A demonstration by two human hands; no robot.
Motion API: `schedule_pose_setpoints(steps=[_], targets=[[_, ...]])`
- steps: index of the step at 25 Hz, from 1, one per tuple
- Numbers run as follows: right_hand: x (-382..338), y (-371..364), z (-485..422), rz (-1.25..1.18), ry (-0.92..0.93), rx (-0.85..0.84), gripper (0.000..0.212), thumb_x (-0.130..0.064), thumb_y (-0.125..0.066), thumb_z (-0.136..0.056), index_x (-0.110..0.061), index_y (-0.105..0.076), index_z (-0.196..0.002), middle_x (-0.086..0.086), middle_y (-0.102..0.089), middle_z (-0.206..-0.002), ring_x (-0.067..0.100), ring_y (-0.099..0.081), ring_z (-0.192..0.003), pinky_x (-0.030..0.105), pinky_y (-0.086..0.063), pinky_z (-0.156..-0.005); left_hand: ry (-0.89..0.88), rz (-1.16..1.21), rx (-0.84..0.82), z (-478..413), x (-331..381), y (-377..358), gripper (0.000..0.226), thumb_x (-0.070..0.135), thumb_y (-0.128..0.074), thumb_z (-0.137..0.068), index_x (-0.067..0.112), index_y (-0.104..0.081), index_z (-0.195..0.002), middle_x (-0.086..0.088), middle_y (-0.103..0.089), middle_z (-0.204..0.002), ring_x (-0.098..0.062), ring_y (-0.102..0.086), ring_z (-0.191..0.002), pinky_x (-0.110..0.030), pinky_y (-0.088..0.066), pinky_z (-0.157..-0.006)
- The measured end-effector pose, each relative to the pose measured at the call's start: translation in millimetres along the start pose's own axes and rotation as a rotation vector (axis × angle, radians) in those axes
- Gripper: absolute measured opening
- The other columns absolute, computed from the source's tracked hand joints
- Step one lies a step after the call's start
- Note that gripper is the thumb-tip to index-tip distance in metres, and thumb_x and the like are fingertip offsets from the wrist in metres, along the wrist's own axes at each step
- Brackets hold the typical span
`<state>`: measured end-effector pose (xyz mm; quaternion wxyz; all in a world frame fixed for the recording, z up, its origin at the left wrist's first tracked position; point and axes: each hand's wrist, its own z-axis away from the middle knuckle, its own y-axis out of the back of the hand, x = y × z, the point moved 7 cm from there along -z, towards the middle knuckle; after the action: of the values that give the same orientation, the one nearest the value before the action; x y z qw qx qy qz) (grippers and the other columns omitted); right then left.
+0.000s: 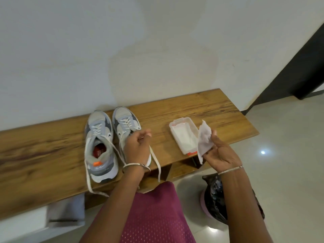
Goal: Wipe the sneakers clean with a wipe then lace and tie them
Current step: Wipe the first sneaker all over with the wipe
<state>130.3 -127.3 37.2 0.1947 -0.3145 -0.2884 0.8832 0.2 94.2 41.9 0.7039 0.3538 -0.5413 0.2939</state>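
Pinched in curled fingers of right hand: crumpled white wipe, open wipe box just left of them. Curled round grey sneaker at its opening: left hand fingers. Just left of those, second sneaker, both on wooden bench.

Two sneakers: left sneaker, right sneaker, by bench front edge. One wipe. One wipe box, bench right end. Two hands: left hand, right hand. Two bangles. Seemingly one bin.

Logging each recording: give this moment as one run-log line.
left hand grips one sneaker; right hand holds wipe; laces untied; wipe box open on bench
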Motion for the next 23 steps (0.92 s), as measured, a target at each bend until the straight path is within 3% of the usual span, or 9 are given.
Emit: schedule_pose_setpoints(steps=[3, 5, 9, 12, 14, 17, 20, 21, 23], targets=[[26.8, 1.1, 7.7, -0.104, -0.099, 0.035, 0.029, -0.009, -0.058, -0.092, -0.009, -0.063, -0.121, 0.017, -0.063, -0.129, 0.033, -0.064, -0.107, 0.05, -0.058, -0.08, 0.329, 0.221, 0.004, -17.2, -14.8, 25.2, 0.025, 0.01, -0.054, -0.098, 0.003, -0.066, -0.119, -0.013, -0.068, -0.117, -0.027, -0.062, -0.116, -0.044, -0.046, -0.105], [40.6, -1.1, 12.2, -0.169, -0.146, 0.062, 0.029, -0.01, -0.054, -0.097, -0.008, -0.061, -0.125, 0.019, -0.062, -0.129, 0.033, -0.06, -0.114, 0.052, -0.051, -0.089, 0.559, 0.53, -0.017, -19.4, -18.8, 26.3, 0.037, 0.006, -0.043, -0.103, -0.014, -0.047, -0.134, -0.028, -0.052, -0.138, -0.037, -0.045, -0.136, -0.044, -0.034, -0.116], [54.7, -6.8, 21.3, -0.24, -0.217, 0.073, 0.039, -0.016, -0.059, -0.097, -0.004, -0.054, -0.134, 0.023, -0.062, -0.124, 0.037, -0.059, -0.116, 0.054, -0.048, -0.092, 0.791, 0.799, -0.113, -21.0, -10.3, 21.1, 0.044, 0.008, -0.047, -0.101, -0.01, -0.038, -0.14, -0.023, -0.039, -0.149, -0.034, -0.032, -0.145, -0.039, -0.026, -0.12], [58.7, -13.8, 29.1, -0.205, -0.252, 0.001, 0.07, -0.006, -0.088, -0.065, 0.005, -0.055, -0.126, 0.024, -0.062, -0.123, 0.036, -0.061, -0.115, 0.04, -0.053, -0.097, 0.955, 1.03, -0.218, -39.1, -20.7, 2.5, 0.029, 0.012, -0.06, -0.088, 0.007, -0.05, -0.115, -0.007, -0.059, -0.105, -0.011, -0.055, -0.108, -0.027, -0.041, -0.107], [61.9, -13.6, 25.5, -0.148, -0.259, -0.041, 0.09, 0.01, -0.094, -0.043, 0.005, -0.057, -0.125, 0.026, -0.064, -0.122, 0.036, -0.064, -0.113, 0.04, -0.058, -0.089, 1.026, 1.073, -0.182, -48.8, -34.8, -7.0, 0.025, 0.022, -0.068, -0.086, 0.01, -0.05, -0.099, 0.004, -0.049, -0.085, -0.004, -0.05, -0.083, -0.017, -0.042, -0.095], [66.8, -11.2, 18.0, -0.096, -0.186, -0.016, 0.066, 0.003, -0.08, -0.072, -0.003, -0.055, -0.132, 0.024, -0.065, -0.123, 0.036, -0.065, -0.115, 0.047, -0.057, -0.087, 1.055, 1.152, -0.166, -56.5, -45.1, -15.5, 0.039, 0.04, -0.074, -0.081, 0.01, -0.051, -0.094, 0.012, -0.047, -0.09, 0.001, -0.048, -0.063, -0.011, -0.044, -0.067], [67.2, -11.9, 10.1, -0.033, -0.132, -0.014, 0.061, -0.009, -0.075, -0.08, -0.009, -0.052, -0.136, 0.021, -0.065, -0.126, 0.035, -0.064, -0.116, 0.051, -0.058, -0.087, 1.011, 1.123, -0.081, -57.9, -47.4, -17.6, 0.047, 0.053, -0.074, -0.077, 0.009, -0.059, -0.09, 0.006, -0.055, -0.078, -0.004, -0.051, -0.055, -0.015, -0.045, -0.049], [66.1, -12.2, 8.5, 0.037, -0.119, -0.024, 0.06, -0.015, -0.074, -0.082, -0.012, -0.05, -0.137, 0.018, -0.065, -0.127, 0.034, -0.063, -0.117, 0.051, -0.056, -0.09, 0.998, 1.11, -0.032, -57.0, -48.7, -18.1, 0.048, 0.055, -0.073, -0.077, 0.01, -0.061, -0.087, 0.004, -0.057, -0.076, -0.004, -0.053, -0.058, -0.015, -0.046, -0.05], [62.2, -11.5, 6.9, 0.16, -0.08, -0.02, 0.054, -0.024, -0.069, -0.088, -0.017, -0.048, -0.137, 0.016, -0.064, -0.129, 0.036, -0.061, -0.118, 0.054, -0.052, -0.094, 0.98, 1.107, 0.047, -55.3, -50.7, -19.0, 0.049, 0.059, -0.072, -0.076, 0.012, -0.065, -0.089, 0.005, -0.059, -0.078, -0.002, -0.057, -0.073, -0.008, -0.047, -0.072]])
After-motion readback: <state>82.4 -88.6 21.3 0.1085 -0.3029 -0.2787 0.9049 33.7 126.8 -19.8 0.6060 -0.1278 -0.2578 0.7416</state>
